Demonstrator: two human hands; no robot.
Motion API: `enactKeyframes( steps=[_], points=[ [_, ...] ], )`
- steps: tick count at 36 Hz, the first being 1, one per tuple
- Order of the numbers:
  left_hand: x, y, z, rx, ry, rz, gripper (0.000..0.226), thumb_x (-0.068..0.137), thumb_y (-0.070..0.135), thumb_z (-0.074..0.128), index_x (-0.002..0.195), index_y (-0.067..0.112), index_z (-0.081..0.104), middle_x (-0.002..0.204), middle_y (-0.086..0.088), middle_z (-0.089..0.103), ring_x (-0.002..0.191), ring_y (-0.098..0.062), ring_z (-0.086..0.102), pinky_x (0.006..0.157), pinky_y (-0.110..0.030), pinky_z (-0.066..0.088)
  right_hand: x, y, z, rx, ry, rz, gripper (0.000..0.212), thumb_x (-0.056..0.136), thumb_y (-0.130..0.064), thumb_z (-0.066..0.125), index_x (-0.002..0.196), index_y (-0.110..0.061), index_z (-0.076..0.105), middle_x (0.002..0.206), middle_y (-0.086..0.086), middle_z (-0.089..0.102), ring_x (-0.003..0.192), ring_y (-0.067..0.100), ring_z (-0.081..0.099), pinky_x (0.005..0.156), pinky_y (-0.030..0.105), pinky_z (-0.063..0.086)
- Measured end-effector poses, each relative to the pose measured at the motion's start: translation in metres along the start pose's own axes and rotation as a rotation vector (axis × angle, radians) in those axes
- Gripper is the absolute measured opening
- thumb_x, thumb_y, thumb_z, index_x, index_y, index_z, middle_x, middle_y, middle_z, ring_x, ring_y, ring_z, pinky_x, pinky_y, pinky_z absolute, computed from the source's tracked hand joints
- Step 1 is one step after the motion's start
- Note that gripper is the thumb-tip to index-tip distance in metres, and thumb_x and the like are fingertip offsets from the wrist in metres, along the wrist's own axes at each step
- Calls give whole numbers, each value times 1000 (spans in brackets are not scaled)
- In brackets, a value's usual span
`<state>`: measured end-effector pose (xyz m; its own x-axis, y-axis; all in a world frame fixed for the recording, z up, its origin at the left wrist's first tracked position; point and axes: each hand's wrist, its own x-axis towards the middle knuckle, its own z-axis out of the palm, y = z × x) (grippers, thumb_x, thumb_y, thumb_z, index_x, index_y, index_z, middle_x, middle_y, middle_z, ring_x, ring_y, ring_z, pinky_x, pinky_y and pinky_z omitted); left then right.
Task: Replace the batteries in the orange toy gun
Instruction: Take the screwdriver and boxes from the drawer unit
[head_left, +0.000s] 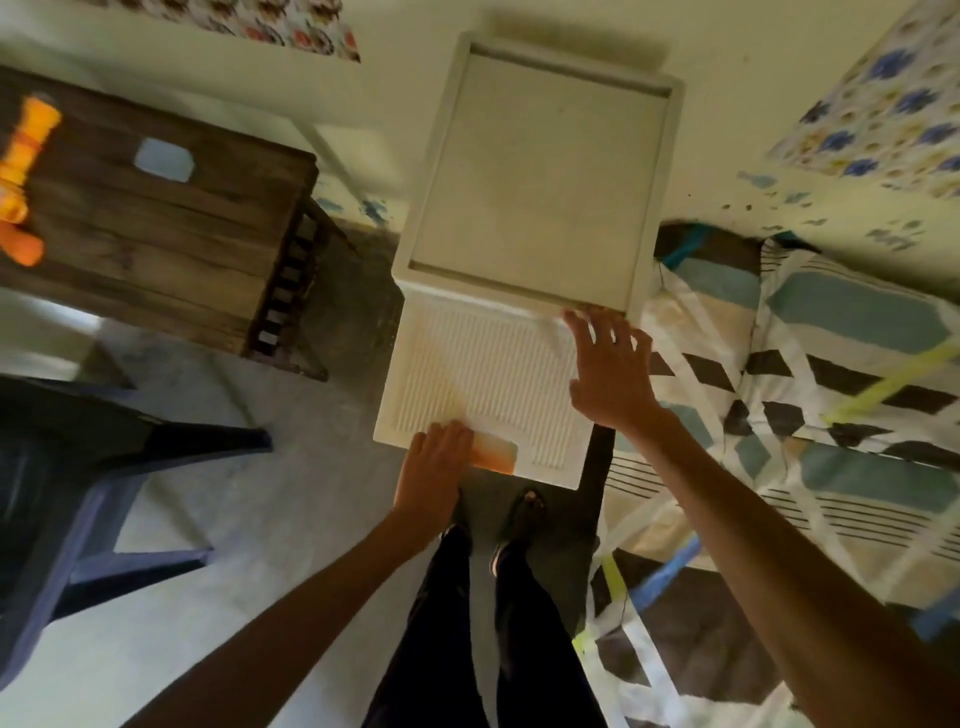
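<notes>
The orange toy gun lies on a dark wooden table at the far left, out of reach of both hands. In front of me stands a white plastic drawer unit. My left hand grips the handle recess at the lower edge of the ribbed drawer front, fingers curled into it. With fingers spread, my right hand rests flat on the front right corner of the unit's top. No batteries are visible.
A dark blue plastic chair stands at the lower left. A bed with a patterned cover fills the right side. My legs and feet are directly below the drawer unit on a grey floor.
</notes>
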<state>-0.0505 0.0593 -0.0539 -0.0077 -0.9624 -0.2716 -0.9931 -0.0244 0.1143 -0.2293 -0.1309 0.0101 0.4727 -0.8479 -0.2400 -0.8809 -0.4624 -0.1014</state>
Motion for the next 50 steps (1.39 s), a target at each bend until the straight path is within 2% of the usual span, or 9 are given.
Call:
enactKeyframes(
  steps=[9,13,20,25,30,34,40,44,50],
  points=[
    [38,-10,-43,-91,278,-50,37,65,3,77,97,16,62,96,-3,62,85,-25,56,74,-36,45,4,5,-11,26,-91,-49,91,68,-22,77,146,-21,30,149,5,33,136,28,31,104,49,31],
    [84,-13,-55,-116,329,-138,26,69,17,81,90,22,66,89,4,67,82,-22,58,71,-34,43,5,8,-9,9,-69,-77,95,63,-24,82,144,-19,33,147,7,36,133,29,34,100,50,34],
    [143,-4,-83,-219,415,-245,36,63,4,79,91,23,65,94,6,67,85,-19,61,73,-32,47,6,7,-13,-3,-93,-68,93,70,-21,74,148,-23,23,152,3,25,137,28,26,106,47,29],
    [132,-2,-73,-283,423,-252,30,69,6,79,89,23,65,90,6,65,79,-17,61,69,-33,51,2,2,-4,30,4,-44,82,72,-18,71,144,-21,31,149,4,34,136,27,33,104,46,35],
    [99,2,-52,-577,385,-338,10,89,20,61,97,25,60,98,7,62,83,-16,61,67,-33,51,-29,-20,23,299,333,-13,38,87,-11,60,124,-12,53,131,8,51,124,22,46,103,33,43],
    [82,-4,-19,-917,327,-464,9,91,22,59,99,26,61,90,14,64,80,-7,64,65,-23,51,-40,-48,60,562,201,9,21,91,-14,59,112,-12,59,108,2,63,97,10,59,83,18,49],
    [109,-28,46,-1229,381,-626,12,92,15,59,97,23,67,85,19,63,74,8,60,63,-3,46,0,-80,138,1036,-113,548,16,91,-16,63,107,-14,64,88,-4,70,80,10,69,80,32,59],
    [153,-46,92,-1337,487,-609,15,91,7,57,96,18,66,93,1,70,76,-10,68,56,-11,50,42,-82,176,1301,-38,733,26,93,-16,63,118,-10,60,93,6,71,83,18,72,73,29,60],
    [214,-56,127,-1242,618,-578,17,92,8,54,99,19,65,79,16,61,62,9,54,55,-2,43,94,-67,203,1609,76,855,32,98,-33,53,120,-10,52,108,13,68,89,24,73,79,34,60]
  ],
)
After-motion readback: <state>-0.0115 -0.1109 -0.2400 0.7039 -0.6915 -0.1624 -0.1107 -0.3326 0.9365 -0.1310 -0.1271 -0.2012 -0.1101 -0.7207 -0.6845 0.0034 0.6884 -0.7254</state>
